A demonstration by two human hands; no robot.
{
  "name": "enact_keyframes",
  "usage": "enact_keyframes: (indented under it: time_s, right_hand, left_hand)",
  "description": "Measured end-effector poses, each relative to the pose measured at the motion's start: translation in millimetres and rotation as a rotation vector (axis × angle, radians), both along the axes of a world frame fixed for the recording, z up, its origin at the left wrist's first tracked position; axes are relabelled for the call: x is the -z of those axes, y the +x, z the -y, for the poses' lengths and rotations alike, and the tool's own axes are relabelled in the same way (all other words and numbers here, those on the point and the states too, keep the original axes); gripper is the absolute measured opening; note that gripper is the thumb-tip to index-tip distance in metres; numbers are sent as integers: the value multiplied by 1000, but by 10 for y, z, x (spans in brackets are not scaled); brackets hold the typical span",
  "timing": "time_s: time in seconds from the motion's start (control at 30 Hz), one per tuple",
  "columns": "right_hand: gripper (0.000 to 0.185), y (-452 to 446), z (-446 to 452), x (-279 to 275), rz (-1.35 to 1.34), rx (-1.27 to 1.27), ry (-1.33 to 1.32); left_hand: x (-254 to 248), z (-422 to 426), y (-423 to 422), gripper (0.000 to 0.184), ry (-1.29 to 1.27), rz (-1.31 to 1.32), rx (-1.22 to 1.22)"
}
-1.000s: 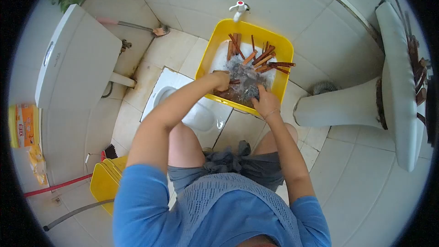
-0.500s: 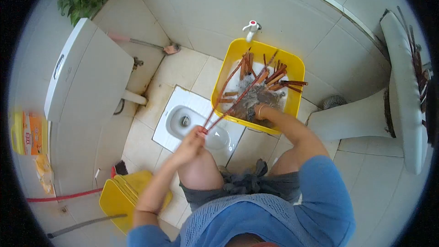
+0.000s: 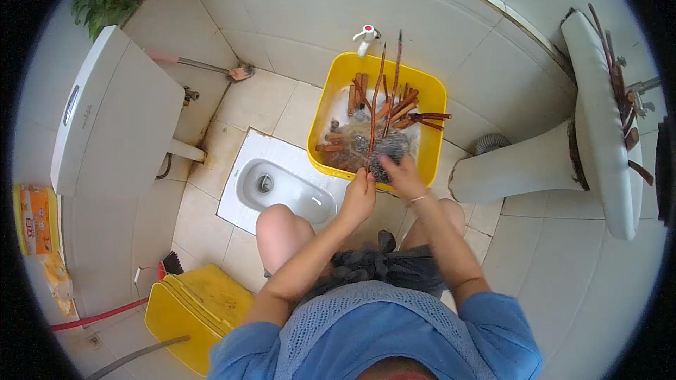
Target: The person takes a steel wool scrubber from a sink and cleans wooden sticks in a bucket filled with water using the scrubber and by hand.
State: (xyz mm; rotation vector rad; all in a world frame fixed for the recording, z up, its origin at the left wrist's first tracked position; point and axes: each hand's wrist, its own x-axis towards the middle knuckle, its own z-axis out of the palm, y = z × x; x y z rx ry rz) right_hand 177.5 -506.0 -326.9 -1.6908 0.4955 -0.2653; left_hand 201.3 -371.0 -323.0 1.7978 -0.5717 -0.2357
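Note:
My left hand is closed around the lower end of a forked reddish-brown stick, whose two long prongs point up over the yellow basin. Just to its right, my right hand is wrapped round a dark mesh scrubber beside the stick; motion blurs it a little. Several short brown sticks lie in the basin, in murky water with white foam. Some stick out over its right rim.
A white tap is on the wall behind the basin. A squat toilet is set in the floor to the left. A yellow bin stands at the lower left. At the right, a white pedestal sink has more sticks on it.
My left hand first came out of the basin with the forked stick, then moved right and back to the basin's front edge. My right hand has lifted out of the water with the scrubber.

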Motion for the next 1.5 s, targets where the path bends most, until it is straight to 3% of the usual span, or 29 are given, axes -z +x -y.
enact_keyframes:
  time_s: [0.03, 0.1, 0.17, 0.23, 0.27, 0.43, 0.5, 0.53, 0.6, 0.63, 0.73, 0.8, 0.83, 0.9, 0.97, 1.03, 1.1, 1.13, 1.27, 1.37, 1.43, 1.47, 1.5]
  right_hand:
    - [33, 64, -111, -162, -6, 7, 0]
    - [29, 228, -224, -483, -91, 259, 460]
    - [25, 450, -136, -548, -60, 357, 336]
    - [26, 585, 137, -903, -202, 333, 449]
    - [26, 747, 457, -246, -113, 312, 418]
    - [31, 522, -310, -562, 95, 247, 599]
    - [41, 490, -188, -939, -144, 383, 548]
    - [47, 621, 117, -358, -266, 349, 299]
    - [50, 824, 687, -47, -219, 356, 414]
    - [40, 837, 654, -452, -306, 511, 280]
    - [39, 1059, 1070, 428, -215, 601, 162]
    - [41, 1133, 1362, 735, -131, 465, 327]
    - [37, 884, 1079, -75, -283, 302, 401]
    - [36, 750, 1032, 232, -445, -62, -233]
    - [39, 621, 780, 626, -655, -600, -826]
    - [53, 542, 603, 958, -759, -939, -1025]
    - [50, 556, 373, 677, -914, -1183, -1024]
    - [52, 681, 337, 951, -957, -1480, -1242]
    - [55, 924, 246, 1889, -1031, -1302, -1158]
    - [59, 987, 359, 1736, -1018, -1339, -944]
    - [62, 900, 505, 1448, -929, -1121, -680]
    - [69, 709, 429, 668, -838, -833, -416]
    - [68, 576, 451, 310, -787, -632, -256]
  left_hand:
    - [-131, 4, -21, 19, 0, -6, 7]
    - [-260, -82, -84, 20, 186, -125, 126]
    - [-194, -252, -204, 21, 179, -115, 98]
    - [-165, -522, -391, 23, 279, -315, 198]
    - [-204, -610, -389, 23, 295, -324, 201]
    - [-324, -506, 29, 25, 418, -139, 155]
    - [-315, -526, -43, 25, 388, -82, 172]
    - [-295, -584, -153, 24, 391, -100, 203]
    - [-318, -779, -432, 25, 363, -133, 241]
    - [-387, -868, -451, 25, 370, -133, 244]
    - [-543, -1184, -632, 25, 419, -240, 202]
    - [-577, -1466, -716, 25, 375, -139, 182]
    - [-637, -1525, -698, 25, 388, -138, 176]
    - [-734, -1591, -649, 28, 431, -315, 71]
    - [-689, -1467, -571, 28, 374, -283, 22]
    - [-609, -1325, -486, 25, 353, -408, 14]
    - [-375, -1224, -493, 25, 252, -400, -14]
    - [-352, -1159, -467, 25, 245, -409, -10]
    - [-414, -930, -350, 22, 175, -370, 12]
    - [-424, -845, -296, 25, 119, -402, 1]
    - [-290, -758, -207, 27, 138, -298, -47]
    - [-306, -707, -162, 27, 137, -306, -42]
    - [-341, -634, -99, 28, 134, -324, -41]
